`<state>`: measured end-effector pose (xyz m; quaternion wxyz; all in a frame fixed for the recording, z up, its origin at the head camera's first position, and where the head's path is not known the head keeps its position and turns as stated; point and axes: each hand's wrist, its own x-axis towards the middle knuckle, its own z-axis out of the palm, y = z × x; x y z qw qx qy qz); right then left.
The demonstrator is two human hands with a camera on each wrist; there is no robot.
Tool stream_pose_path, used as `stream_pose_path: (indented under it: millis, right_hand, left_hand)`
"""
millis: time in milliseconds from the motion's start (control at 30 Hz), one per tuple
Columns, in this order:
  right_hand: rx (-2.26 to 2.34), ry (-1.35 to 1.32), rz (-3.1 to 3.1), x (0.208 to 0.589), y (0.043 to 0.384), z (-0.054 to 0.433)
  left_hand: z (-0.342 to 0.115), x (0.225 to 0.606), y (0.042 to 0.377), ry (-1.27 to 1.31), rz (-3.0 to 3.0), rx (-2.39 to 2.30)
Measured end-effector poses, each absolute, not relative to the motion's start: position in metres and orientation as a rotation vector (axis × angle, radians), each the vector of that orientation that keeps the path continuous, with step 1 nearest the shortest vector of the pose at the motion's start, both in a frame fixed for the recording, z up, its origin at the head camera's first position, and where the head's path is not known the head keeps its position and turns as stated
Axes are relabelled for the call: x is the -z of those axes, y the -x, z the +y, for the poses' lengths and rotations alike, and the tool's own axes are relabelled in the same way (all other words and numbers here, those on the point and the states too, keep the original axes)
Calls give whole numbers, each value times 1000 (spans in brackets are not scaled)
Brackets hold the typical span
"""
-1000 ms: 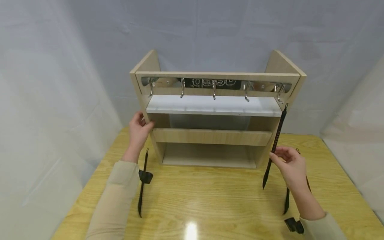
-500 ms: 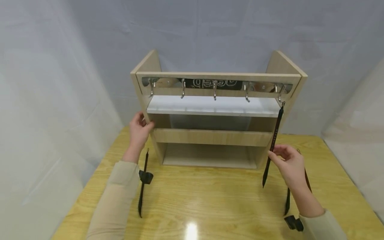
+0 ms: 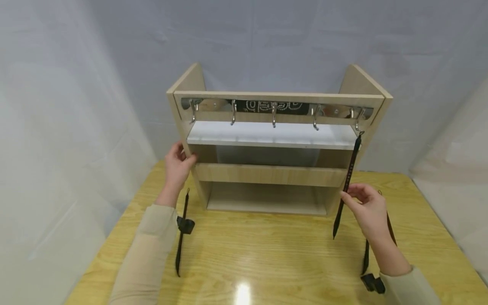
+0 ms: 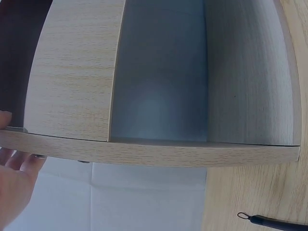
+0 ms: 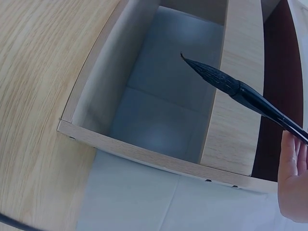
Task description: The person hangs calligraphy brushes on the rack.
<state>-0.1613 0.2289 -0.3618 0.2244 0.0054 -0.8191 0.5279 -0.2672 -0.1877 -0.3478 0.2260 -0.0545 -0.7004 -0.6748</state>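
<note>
In the head view, my right hand (image 3: pixel 367 207) pinches a black writing brush (image 3: pixel 348 176) by its lower shaft. The brush is held tip down, slightly slanted, and its hanging loop meets the lower end of the rightmost hook (image 3: pixel 359 119); whether the loop is over the hook I cannot tell. The right wrist view shows the dark bristle tip (image 5: pixel 211 77) in front of the shelf. My left hand (image 3: pixel 177 166) grips the left side panel of the wooden shelf (image 3: pixel 270 174), thumb inside and fingers outside. Several metal hooks line the shelf's top front rail (image 3: pixel 213 95).
Another brush (image 3: pixel 179 250) lies on the left of the table (image 3: pixel 244 245) across a black rest (image 3: pixel 185 225). On the right, a brush (image 3: pixel 365 256) and a reddish-dark shaft (image 3: pixel 391 231) lie partly behind my right arm, near a second black rest (image 3: pixel 373 284).
My right hand has shifted slightly left with the brush, bringing its loop from right of the rightmost hook to the hook's lower end. My left hand keeps its grip on the panel.
</note>
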Motion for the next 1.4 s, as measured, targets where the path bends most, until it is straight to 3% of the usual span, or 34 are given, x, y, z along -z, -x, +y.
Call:
stream_pose_path:
  millis: [1400]
  right_hand:
    - [-1372, 23, -2326, 371, 173, 231]
  left_hand:
    - [-187, 351, 270, 162, -1923, 1867]
